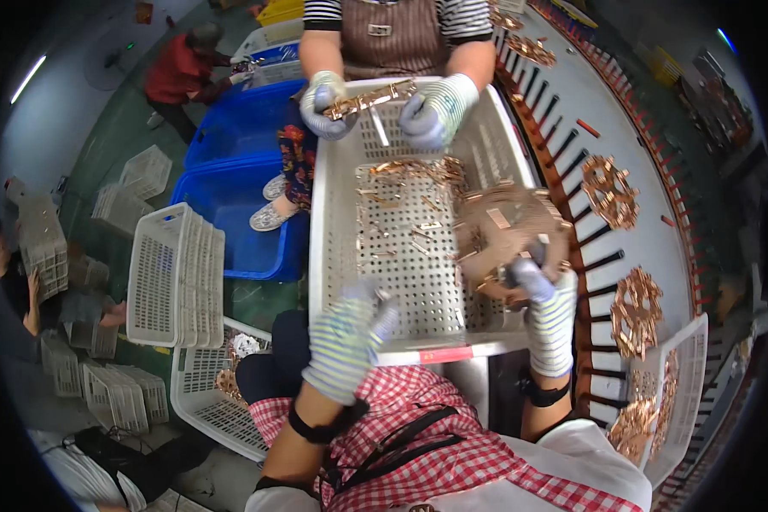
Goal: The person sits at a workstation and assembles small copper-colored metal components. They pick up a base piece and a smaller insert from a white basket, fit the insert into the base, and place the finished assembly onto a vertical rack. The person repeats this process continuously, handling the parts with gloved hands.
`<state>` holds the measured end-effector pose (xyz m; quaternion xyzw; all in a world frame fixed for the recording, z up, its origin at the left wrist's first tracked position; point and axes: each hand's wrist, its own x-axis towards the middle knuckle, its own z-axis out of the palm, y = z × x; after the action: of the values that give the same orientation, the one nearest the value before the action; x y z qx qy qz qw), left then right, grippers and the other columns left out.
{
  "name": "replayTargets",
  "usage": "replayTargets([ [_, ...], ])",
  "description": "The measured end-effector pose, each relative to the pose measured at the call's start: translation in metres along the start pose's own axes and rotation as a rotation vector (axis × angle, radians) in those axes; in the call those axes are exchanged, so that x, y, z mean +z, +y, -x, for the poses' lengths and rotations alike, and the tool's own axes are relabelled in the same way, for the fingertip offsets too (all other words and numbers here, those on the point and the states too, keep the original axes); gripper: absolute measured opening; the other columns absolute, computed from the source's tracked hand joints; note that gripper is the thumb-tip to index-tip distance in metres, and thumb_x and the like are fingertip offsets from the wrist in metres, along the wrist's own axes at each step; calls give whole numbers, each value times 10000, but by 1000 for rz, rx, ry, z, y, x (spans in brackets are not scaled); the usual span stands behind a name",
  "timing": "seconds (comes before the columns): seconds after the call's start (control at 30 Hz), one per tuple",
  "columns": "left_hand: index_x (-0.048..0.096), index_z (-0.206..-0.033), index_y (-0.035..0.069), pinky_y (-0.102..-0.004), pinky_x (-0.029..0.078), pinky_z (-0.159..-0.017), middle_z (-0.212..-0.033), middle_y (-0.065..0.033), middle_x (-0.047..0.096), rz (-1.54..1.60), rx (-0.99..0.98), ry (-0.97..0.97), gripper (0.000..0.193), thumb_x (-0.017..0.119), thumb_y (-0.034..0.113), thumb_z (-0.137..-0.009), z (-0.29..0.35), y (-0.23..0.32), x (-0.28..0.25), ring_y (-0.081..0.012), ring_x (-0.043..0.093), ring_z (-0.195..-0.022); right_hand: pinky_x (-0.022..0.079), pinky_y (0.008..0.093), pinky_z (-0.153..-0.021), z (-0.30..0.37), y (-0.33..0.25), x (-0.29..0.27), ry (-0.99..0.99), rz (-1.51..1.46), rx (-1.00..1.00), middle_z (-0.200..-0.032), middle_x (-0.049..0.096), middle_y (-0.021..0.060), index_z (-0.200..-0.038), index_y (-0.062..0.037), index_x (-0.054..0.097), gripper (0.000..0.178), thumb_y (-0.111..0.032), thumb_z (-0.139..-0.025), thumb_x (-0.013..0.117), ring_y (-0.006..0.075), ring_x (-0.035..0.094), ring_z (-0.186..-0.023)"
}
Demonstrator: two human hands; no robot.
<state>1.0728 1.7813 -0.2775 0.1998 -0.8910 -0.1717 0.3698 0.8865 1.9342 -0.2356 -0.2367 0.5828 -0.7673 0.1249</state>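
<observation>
A white perforated crate [341, 171] stands in front of me with loose copper-coloured metal strips [401, 205] scattered over its floor. My right hand [542, 303], in a striped glove with grey fingertips, grips a round copper wheel of parts [508, 230] at the crate's right side. My left hand [350, 328], gloved the same way, hovers over the crate's near edge with its fingers loosely curled and nothing visible in it. Across the crate a person in a striped apron holds a copper strip bundle [369, 100] between two gloved hands.
A grey slotted conveyor [606, 128] with red edging curves along the right, carrying copper wheels [610, 189]. A white crate of copper parts [657, 410] stands at lower right. Blue bins [230, 179] and stacked white crates [175, 273] are on the left, with other people beyond.
</observation>
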Motion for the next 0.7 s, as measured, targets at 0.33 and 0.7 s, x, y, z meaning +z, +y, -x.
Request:
replayTargets([
  [0.33,549,-1223,-1,-341,471,-887,-1059,-106,639,848,-565,-198,357,605,213,-942,45,54,-39,-192,604,-976,402,200,-517,82,-2,-3,-389,16,438,-665,603,6,-1064,11,630,569,-511,-836,646,63,513,-530],
  [0.7,594,-1141,50,-269,450,-675,-950,-3,612,397,-831,868,389,614,378,-933,208,-183,-236,-105,526,-781,517,252,-623,131,0,-25,-443,-120,311,-990,663,122,-1321,35,476,668,-463,-902,625,123,566,-676],
])
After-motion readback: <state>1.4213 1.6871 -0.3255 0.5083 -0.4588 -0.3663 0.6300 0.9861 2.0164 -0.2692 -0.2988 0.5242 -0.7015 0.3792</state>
